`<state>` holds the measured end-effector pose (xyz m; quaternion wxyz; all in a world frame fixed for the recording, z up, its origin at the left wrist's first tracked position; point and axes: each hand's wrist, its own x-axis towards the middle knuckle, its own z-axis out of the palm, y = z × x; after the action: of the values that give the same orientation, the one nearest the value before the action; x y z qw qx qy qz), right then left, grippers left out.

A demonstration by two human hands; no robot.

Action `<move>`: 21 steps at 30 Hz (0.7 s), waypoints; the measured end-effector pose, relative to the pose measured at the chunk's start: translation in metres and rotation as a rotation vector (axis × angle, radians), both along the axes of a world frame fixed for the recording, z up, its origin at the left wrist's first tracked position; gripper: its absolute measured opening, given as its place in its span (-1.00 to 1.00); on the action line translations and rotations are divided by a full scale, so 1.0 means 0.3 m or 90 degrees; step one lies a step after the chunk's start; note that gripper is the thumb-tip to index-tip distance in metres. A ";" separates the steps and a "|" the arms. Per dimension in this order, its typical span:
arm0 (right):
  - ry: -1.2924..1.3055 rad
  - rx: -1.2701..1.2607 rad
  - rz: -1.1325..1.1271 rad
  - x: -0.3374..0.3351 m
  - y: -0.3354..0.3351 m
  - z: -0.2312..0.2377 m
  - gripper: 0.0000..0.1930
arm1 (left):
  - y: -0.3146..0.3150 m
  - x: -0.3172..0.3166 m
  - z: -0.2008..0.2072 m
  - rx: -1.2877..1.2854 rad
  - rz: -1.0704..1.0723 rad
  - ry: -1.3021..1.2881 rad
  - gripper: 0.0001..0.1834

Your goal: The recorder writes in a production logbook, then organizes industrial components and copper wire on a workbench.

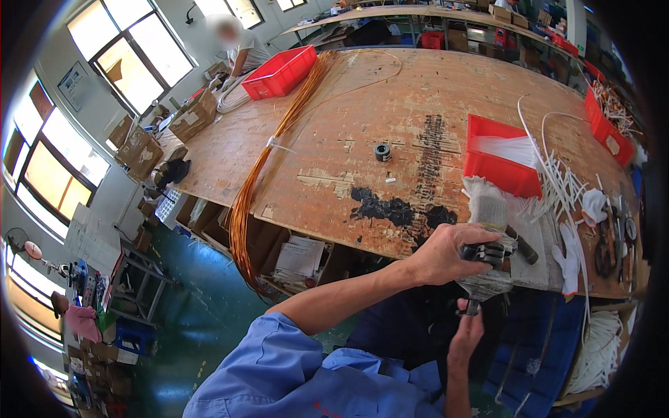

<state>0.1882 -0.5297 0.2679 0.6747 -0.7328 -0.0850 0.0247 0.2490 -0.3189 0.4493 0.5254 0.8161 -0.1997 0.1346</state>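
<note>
While a dark slotted piece [490,255] sits between the thumb and fingers of the left hand [444,256], clamped on it, the right hand [467,339] just below has its fingertips together on 1 small dark part [472,307], its kind unclear. I'd judge the handling midway: 1 slotted piece is not yet set down, and what remains on it does not show. Just beyond the left hand lies grey cloth [488,203]; right of that hand, 1 dark cylinder [524,247]. Ahead and leftward are 1 dark ring [382,152], finished or waiting I cannot tell, and 1 small white bit [390,180]. Beyond the hand, rightward, 1 red bin [498,171] holds uncountable white sleeves [512,149]. Well to its left runs 1 copper-coloured wire bundle [240,223] with 1 white tie [272,142].
</note>
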 end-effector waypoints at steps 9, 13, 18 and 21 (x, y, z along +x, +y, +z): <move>-0.140 0.007 0.168 -0.090 0.092 0.296 -0.56 | 0.007 0.000 0.008 0.039 0.020 0.047 -0.38; -0.191 -0.042 0.012 -0.079 -0.005 0.332 -0.52 | 0.003 0.019 0.010 0.065 0.035 0.055 -0.37; -0.333 -0.126 -0.154 -0.042 -0.011 0.347 -0.57 | -0.018 0.040 -0.018 0.016 -0.007 0.107 -0.37; -0.380 -0.113 -0.195 0.006 -0.015 0.388 -0.63 | -0.052 0.026 -0.015 -0.051 -0.003 0.114 -0.34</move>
<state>0.1899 -0.5343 0.3842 0.5498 -0.7675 -0.1654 -0.2851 0.2569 -0.3346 0.4448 0.5738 0.8025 -0.1487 0.0679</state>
